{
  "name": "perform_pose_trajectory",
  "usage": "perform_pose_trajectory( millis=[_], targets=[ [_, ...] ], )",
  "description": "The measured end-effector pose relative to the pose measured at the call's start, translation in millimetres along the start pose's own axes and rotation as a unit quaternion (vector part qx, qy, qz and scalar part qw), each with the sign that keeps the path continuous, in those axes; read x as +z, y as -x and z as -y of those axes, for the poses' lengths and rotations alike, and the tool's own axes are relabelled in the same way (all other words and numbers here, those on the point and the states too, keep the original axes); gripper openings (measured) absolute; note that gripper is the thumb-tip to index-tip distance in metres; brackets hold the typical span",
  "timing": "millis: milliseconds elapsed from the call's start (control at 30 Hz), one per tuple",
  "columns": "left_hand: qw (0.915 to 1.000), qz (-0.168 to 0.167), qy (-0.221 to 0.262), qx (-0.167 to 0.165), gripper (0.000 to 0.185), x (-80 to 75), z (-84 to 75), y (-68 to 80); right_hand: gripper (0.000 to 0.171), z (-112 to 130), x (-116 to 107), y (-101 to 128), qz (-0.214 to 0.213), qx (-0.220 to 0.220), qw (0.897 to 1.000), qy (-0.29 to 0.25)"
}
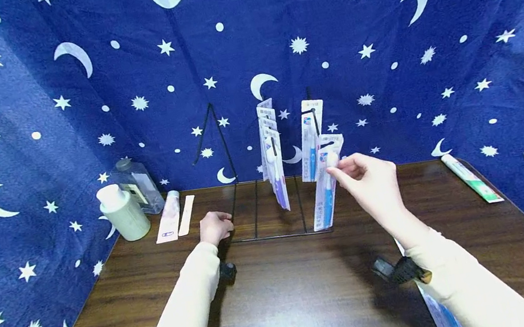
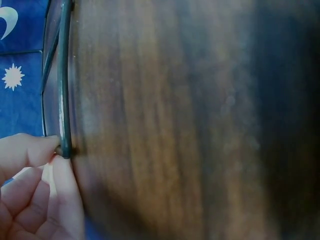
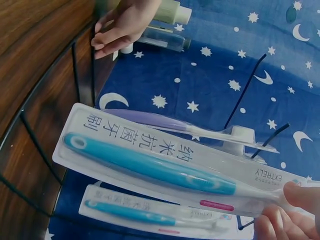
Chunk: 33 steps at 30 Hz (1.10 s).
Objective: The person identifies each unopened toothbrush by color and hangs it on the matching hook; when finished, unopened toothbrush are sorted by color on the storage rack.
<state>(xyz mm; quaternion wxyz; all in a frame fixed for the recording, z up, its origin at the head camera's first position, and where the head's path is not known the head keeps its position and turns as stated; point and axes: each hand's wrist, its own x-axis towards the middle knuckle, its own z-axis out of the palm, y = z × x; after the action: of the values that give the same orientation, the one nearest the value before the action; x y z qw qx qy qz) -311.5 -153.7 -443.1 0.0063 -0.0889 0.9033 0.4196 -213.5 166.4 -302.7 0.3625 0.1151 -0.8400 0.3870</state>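
The right hand (image 1: 365,178) pinches the top of a light, springy blue toothbrush blister pack (image 3: 150,167) while the left hand (image 1: 214,227) grips the black wire rack's (image 1: 274,235) front-left corner.

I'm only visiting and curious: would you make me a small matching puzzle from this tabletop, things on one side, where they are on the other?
Things:
1. teal toothbrush pack
2. wire rack
3. green toothpaste box
4. pale green bottle

Places:
a. far left of the table
b. pinched by the right hand
c. right edge of the table
d. corner gripped by the left hand

Pairs: 1-b, 2-d, 3-c, 4-a
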Motion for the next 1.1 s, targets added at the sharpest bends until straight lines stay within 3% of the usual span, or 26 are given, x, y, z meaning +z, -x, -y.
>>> perform_pose_trajectory(
  millis=[667,1100],
  targets=[
    [0.9998,0.001,0.019,0.006,0.029,-0.4,0.0,3.4,0.019,-5,20,-18,0.028,-0.008,0.999,0.033],
    [0.9998,-0.005,0.016,0.013,0.028,-0.2,2.1,2.2,0.022,-17,36,-44,0.03,0.007,0.999,0.041]
  ],
)
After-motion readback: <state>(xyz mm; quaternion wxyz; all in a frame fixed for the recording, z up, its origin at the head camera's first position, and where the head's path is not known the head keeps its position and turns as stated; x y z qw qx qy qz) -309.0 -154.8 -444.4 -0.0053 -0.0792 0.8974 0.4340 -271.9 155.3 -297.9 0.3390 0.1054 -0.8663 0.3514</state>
